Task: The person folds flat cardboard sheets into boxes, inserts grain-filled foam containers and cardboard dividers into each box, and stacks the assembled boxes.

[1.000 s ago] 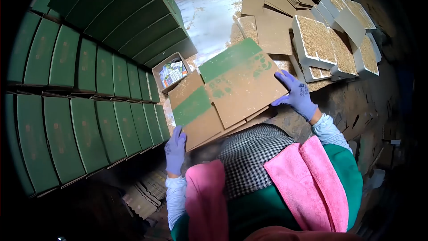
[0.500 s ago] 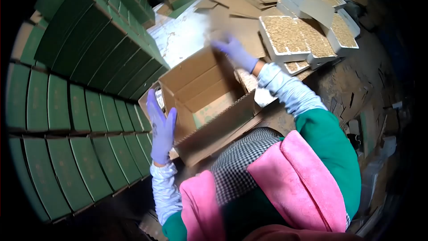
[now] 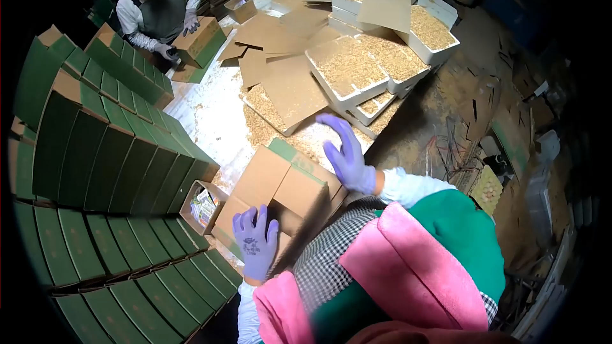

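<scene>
In front of me is a brown cardboard box (image 3: pixel 258 169) with a green band on its far side; its flaps are partly folded over, leaving a dark gap near me. My left hand (image 3: pixel 256 245), in a purple glove, lies on the near-left flap, fingers spread. Beside the box's right side, my right hand (image 3: pixel 349 160), also gloved, is raised with fingers apart and curved, holding nothing. Whether it touches the box I cannot tell. Left of the box stands a small open carton (image 3: pixel 203 207) with printed packets or papers inside.
Stacked green cartons (image 3: pixel 83 153) line the left. White trays (image 3: pixel 349 67) of tan flaky material are piled at the back right, near flat cardboard sheets (image 3: pixel 290 86). Loose flakes lie on the white table (image 3: pixel 197 114). Across it, another person's gloved hands (image 3: pixel 191 22) are on a carton (image 3: pixel 203 41).
The box stood open with its inside showing; now flaps cover most of its top. My right hand has left its far edge for its right side. The view has shifted, showing the other person.
</scene>
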{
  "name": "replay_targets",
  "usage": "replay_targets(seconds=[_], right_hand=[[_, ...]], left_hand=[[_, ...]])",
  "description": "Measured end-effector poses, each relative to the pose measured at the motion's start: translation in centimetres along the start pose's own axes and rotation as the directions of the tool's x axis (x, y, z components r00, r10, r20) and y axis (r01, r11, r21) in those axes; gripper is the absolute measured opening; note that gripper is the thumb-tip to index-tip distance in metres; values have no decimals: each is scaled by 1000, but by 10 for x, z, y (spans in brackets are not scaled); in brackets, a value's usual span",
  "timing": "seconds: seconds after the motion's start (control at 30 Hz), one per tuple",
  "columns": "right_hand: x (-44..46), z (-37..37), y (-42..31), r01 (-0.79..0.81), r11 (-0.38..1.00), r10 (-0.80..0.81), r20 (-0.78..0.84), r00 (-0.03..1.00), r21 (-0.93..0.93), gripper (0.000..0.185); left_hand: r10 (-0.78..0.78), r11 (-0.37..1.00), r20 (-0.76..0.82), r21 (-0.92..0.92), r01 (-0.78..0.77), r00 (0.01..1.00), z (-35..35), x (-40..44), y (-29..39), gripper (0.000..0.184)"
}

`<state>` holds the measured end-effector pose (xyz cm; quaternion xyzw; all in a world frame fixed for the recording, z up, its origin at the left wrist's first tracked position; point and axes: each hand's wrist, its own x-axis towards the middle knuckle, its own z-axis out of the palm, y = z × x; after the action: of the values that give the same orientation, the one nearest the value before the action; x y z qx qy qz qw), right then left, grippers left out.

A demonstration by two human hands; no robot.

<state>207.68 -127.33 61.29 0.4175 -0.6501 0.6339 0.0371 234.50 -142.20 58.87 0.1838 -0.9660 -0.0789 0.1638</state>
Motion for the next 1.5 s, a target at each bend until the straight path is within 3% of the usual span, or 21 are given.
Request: replay_targets(seconds=[0.1,0.13,0.2,0.3,0.37,0.47,0.5,0.53,0.63,0.67,0.7,0.73,0.8,0.83,0.87,0.9,0.97,1.03,1.27,1.33,1.5], right_hand=[[1,8,-28,453,891,-353,574,739,-36,58],[8,33,-17,559,800,-310,646,697,-219,64],[-1,64,34,266,857,158,716,680,-442,81],[-25,64,44,-418,906,323,539,778,60,80],[-54,66,48,-540,817,306,639,706,205,75],[-25,62,-44,-703,711,502,717,484,-23,63],[6,55,-86,-623,779,369,748,551,74,67],[26,56,-111,-535,826,228,763,605,178,71],[-2,111,-113,17,998,59,948,313,-68,64],[-29,132,-104,55,997,46,977,210,-59,62],[-63,148,-97,71,997,-50,990,133,41,62],[-85,156,-92,74,987,-144,988,48,141,63],[-71,142,-82,-255,957,-138,990,12,136,63],[-53,132,-73,-408,904,-136,991,7,127,63],[-13,81,-81,-678,734,152,967,203,27,57],[-19,67,-22,-820,509,328,823,465,261,50],[20,-14,49,-813,94,755,491,435,575,50],[17,-49,144,-748,295,895,101,434,595,66],[48,19,233,-385,273,959,-217,185,882,92],[39,-4,215,-371,287,948,-206,243,883,100],[18,-80,92,-731,121,859,298,416,672,47]], left_hand=[[71,997,86,-38,-68,994,-18,33,-16,33],[-55,923,126,-372,98,991,-21,47,-26,30],[63,924,323,-377,67,944,-20,57,-37,36],[-20,987,118,-158,39,993,-21,7,-17,66],[-194,886,-53,-437,152,980,-27,-27,-51,82],[-554,589,-289,-799,122,781,-33,-61,-54,95],[-599,591,-308,-793,148,739,-24,-60,-50,81],[-729,338,-134,-923,183,671,-6,-74,-60,72],[-760,-486,475,-869,98,444,58,-133,-109,48],[-828,-470,419,-881,-54,373,16,-114,-101,45],[-826,-355,351,-932,76,440,-17,-86,-66,46],[-819,-18,204,-944,330,536,-15,-80,-51,51],[-727,660,-111,-385,645,678,-11,-70,-20,62],[-760,619,-129,-440,651,636,6,-80,-37,64],[-787,582,-139,-492,647,602,22,-95,-58,66],[-791,580,-146,-487,653,594,24,-103,-65,65],[-813,556,-153,-489,672,562,31,-109,-65,64],[-817,553,-161,-489,674,553,23,-86,-40,64],[-858,435,-54,-604,667,510,24,-71,-45,67],[-881,361,-3,-652,667,473,12,-56,-35,68],[-826,471,-110,-674,569,553,37,-22,-50,64]])
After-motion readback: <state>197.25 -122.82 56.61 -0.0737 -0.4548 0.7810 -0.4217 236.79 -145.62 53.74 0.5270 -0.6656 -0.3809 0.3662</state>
